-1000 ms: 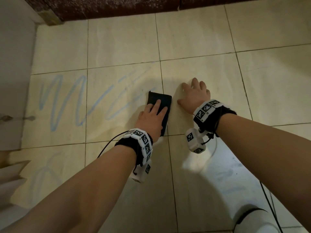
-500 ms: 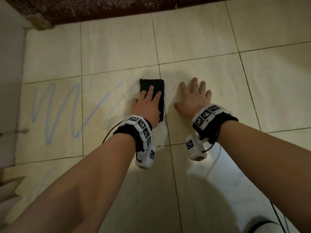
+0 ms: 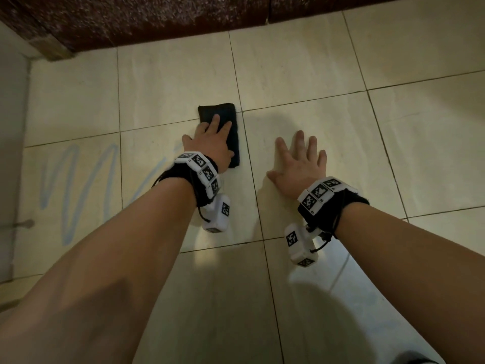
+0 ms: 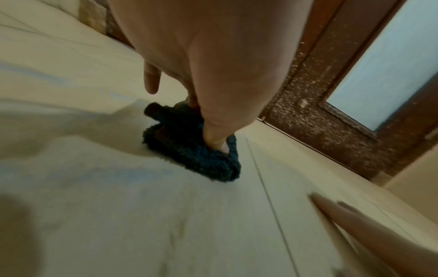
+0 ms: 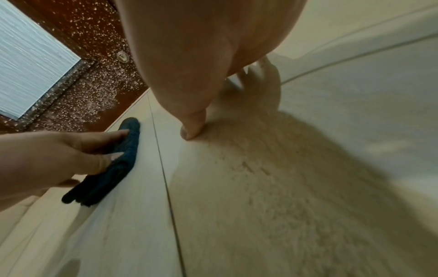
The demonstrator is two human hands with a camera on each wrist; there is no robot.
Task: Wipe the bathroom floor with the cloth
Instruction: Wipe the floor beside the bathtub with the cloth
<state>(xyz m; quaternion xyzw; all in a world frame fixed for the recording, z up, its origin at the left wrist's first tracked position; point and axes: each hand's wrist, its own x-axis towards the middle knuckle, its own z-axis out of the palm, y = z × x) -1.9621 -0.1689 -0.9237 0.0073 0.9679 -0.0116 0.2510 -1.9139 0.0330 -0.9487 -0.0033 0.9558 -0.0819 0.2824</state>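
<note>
The left hand presses flat, fingers straight, on the cloth, whose long axis points toward the floor's far edge. The right hand rests open beside it.

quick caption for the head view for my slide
Left hand presses a folded dark cloth onto the tiled floor while the right hand rests flat beside it.

Dim, warm indoor light. In the head view a brighter patch lies on the floor near the wrists, and both forearms cast broad soft shadows. Wrist views are soft and blurred, strongly bent at the edges, with near skin out of focus.
</note>
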